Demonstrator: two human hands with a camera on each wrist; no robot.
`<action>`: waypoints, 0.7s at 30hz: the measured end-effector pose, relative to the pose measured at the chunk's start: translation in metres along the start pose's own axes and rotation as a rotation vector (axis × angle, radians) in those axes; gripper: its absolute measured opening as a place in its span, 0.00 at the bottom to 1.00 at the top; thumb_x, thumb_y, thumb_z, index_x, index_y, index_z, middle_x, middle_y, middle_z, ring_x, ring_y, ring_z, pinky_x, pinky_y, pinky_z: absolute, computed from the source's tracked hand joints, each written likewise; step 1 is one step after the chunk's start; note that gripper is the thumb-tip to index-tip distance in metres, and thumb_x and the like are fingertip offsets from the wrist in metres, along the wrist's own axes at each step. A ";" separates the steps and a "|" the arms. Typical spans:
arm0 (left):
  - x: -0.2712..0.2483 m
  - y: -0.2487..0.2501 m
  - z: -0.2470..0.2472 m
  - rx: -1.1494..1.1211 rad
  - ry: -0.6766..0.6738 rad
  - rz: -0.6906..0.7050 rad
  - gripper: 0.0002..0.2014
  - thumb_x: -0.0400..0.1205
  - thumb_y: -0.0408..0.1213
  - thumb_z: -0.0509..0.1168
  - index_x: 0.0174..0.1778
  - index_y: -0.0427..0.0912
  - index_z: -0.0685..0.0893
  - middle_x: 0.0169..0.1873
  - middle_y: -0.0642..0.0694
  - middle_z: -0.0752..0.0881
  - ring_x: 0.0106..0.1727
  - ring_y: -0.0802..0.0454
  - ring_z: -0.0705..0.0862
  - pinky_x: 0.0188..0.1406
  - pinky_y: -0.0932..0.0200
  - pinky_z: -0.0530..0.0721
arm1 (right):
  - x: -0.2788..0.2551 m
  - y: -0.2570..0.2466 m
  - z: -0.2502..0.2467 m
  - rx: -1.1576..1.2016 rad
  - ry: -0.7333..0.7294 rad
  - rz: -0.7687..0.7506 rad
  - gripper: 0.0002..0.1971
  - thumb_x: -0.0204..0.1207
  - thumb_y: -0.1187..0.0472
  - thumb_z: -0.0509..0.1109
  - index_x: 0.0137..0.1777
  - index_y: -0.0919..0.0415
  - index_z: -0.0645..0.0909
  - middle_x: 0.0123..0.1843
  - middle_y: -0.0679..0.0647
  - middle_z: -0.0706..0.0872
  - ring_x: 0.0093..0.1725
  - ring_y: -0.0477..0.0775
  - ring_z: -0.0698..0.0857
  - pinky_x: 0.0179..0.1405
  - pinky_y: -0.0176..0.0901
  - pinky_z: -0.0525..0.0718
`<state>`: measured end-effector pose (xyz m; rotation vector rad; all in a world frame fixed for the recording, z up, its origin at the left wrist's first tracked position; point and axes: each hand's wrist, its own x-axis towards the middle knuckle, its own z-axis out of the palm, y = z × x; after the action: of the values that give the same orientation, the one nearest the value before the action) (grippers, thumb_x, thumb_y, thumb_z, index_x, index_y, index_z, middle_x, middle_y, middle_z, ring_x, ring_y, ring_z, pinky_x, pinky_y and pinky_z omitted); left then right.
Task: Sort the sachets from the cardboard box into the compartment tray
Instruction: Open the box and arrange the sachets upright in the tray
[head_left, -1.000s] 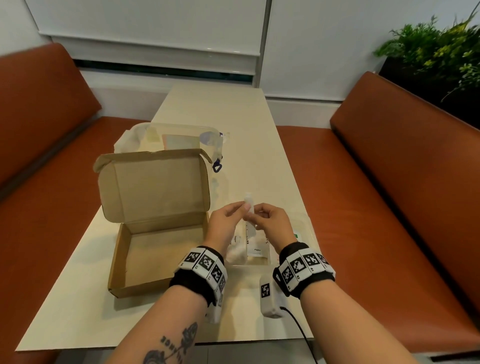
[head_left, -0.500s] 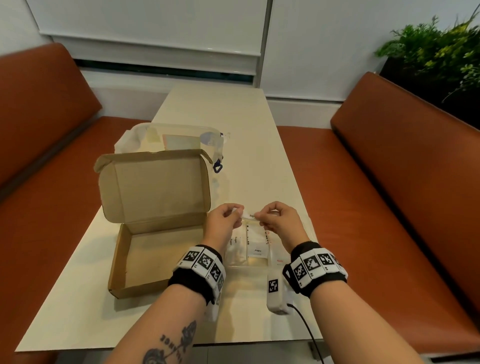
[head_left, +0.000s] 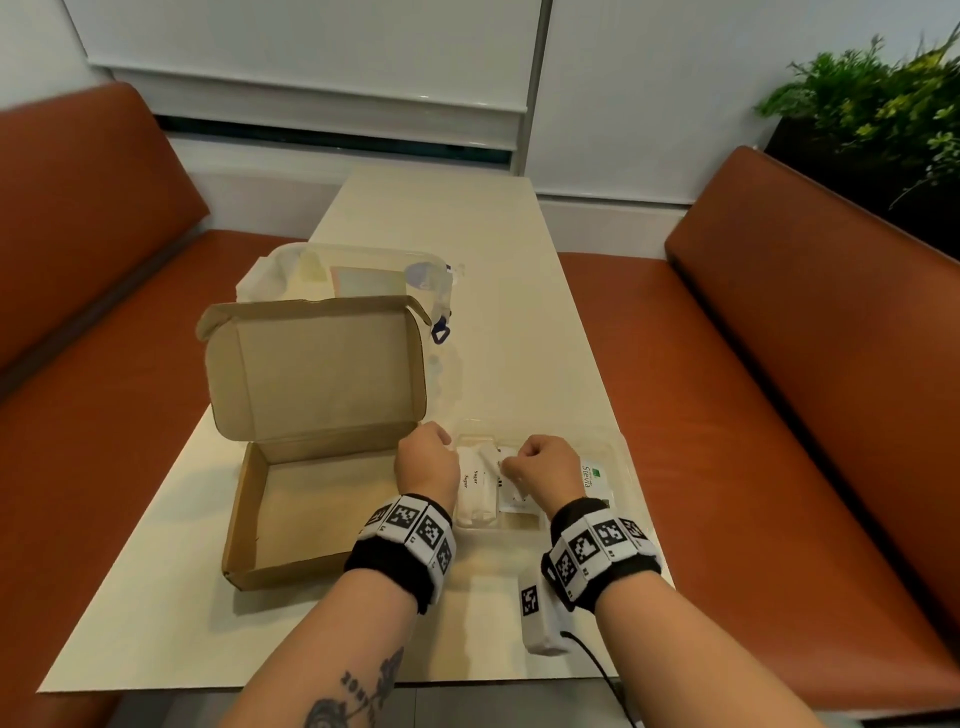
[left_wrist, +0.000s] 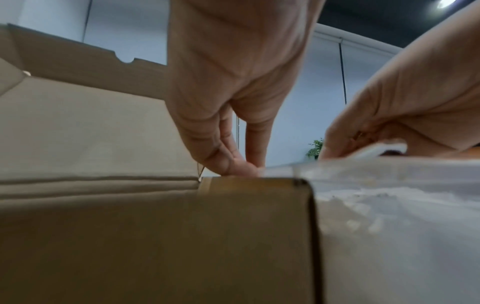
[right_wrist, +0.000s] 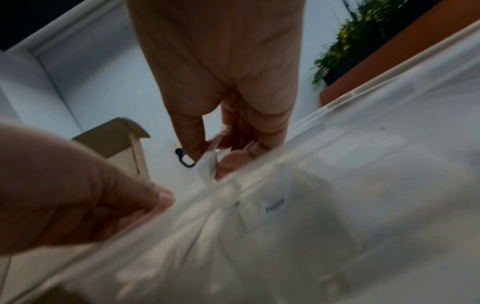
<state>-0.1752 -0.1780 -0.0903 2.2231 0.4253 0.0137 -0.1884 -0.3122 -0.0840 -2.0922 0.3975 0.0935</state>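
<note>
The worktop (head_left: 519, 312) fills the middle of the head view, with one cardboard box (head_left: 306, 499) at centre left, lid up and no sachets visible inside. One clear compartment tray (head_left: 621, 457) sits just right of it, holding sugar sachets (head_left: 475, 488), too overlapped to count, and at least one Stevia sachet (head_left: 592, 475). The right hand (head_left: 545, 467) pinches one white sachet (right_wrist: 210, 162) over the tray. The left hand (head_left: 423, 460) has fingertips pressed together at the tray's rim; what it grips cannot be told. Sorting looks nearly done; next, the sachet needs lowering into its matching compartment.
</note>
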 end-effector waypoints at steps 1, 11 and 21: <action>0.001 0.000 0.000 0.001 -0.008 -0.005 0.09 0.78 0.24 0.62 0.50 0.36 0.84 0.51 0.38 0.86 0.50 0.43 0.83 0.41 0.60 0.74 | 0.000 0.000 0.004 -0.023 -0.002 0.004 0.16 0.64 0.71 0.71 0.24 0.58 0.68 0.26 0.55 0.78 0.28 0.54 0.78 0.31 0.39 0.78; 0.005 -0.002 -0.002 0.029 -0.032 0.002 0.07 0.77 0.24 0.66 0.47 0.37 0.84 0.49 0.39 0.86 0.47 0.44 0.82 0.41 0.61 0.74 | 0.003 0.000 0.009 -0.238 -0.154 -0.097 0.14 0.67 0.71 0.75 0.53 0.62 0.84 0.46 0.63 0.88 0.41 0.56 0.85 0.50 0.47 0.86; 0.007 -0.001 -0.003 0.042 -0.041 0.010 0.08 0.76 0.23 0.64 0.46 0.37 0.85 0.48 0.39 0.86 0.43 0.48 0.79 0.40 0.61 0.72 | 0.009 0.006 0.005 -0.307 -0.255 -0.186 0.23 0.63 0.69 0.80 0.61 0.61 0.86 0.38 0.51 0.83 0.38 0.46 0.80 0.38 0.25 0.75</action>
<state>-0.1692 -0.1730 -0.0908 2.2629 0.3954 -0.0351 -0.1813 -0.3133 -0.0931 -2.3703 0.0339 0.3250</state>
